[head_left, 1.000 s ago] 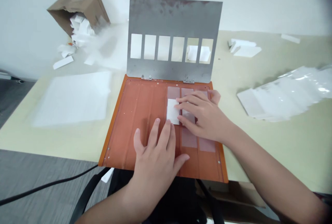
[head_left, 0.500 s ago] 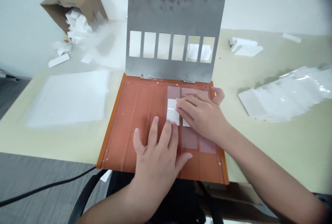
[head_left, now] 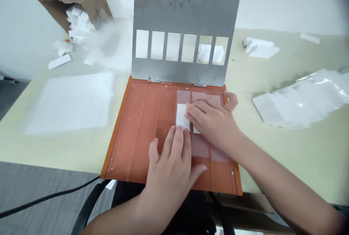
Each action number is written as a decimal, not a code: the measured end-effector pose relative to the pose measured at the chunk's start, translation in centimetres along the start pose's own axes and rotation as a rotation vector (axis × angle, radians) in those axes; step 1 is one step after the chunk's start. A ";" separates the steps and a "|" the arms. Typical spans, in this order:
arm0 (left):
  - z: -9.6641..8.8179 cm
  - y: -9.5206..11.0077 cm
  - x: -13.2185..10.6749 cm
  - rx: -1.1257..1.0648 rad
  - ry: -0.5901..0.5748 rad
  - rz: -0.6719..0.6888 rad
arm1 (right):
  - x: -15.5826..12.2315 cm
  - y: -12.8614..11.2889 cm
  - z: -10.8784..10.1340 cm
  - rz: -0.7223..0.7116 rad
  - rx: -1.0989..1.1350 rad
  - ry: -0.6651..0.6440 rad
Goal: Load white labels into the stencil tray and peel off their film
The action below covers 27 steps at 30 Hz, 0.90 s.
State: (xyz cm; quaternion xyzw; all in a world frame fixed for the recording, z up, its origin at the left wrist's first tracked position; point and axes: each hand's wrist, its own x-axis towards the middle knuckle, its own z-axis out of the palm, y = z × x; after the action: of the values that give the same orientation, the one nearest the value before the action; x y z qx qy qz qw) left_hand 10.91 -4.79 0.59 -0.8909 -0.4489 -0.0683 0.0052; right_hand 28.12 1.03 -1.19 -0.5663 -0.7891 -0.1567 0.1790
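An orange base plate [head_left: 141,129] lies at the table's near edge, with a hinged grey metal lid [head_left: 185,13] standing upright behind it; the lid has several rectangular windows. Clear film strips lie in the plate's right-hand channels. A small white card [head_left: 181,116] rests on one strip. My left hand [head_left: 173,162] lies flat on the plate with fingers stretched out, fingertips touching the card's near edge. My right hand [head_left: 214,118] lies flat beside the card on the strips, its fingertips against the card's right side. Neither hand grips anything.
A tipped cardboard box [head_left: 75,0] spills white cards at the far left. A white sheet stack [head_left: 71,102] lies left of the plate. Clear bags [head_left: 302,98] fan out on the right, loose white cards [head_left: 260,48] behind them. A black cable [head_left: 46,197] runs below the table edge.
My left hand has slid right and forward, closing its fingers together up to the card's near edge. My right hand shifted slightly; the view tilted a little.
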 end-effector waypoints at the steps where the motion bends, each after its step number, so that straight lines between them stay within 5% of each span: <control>1: 0.0 0.0 0.0 0.004 -0.003 0.008 | 0.0 0.0 0.0 0.001 0.006 0.000; 27: 0.2 -0.6 0.1 0.012 -0.013 0.072 | -0.1 -0.1 -0.1 -0.012 -0.009 -0.021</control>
State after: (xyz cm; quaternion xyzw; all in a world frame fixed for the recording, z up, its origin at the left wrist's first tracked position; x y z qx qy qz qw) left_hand 10.57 -4.32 0.37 -0.9069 -0.4169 -0.0598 0.0101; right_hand 28.06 0.88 -1.13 -0.5640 -0.7936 -0.1552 0.1672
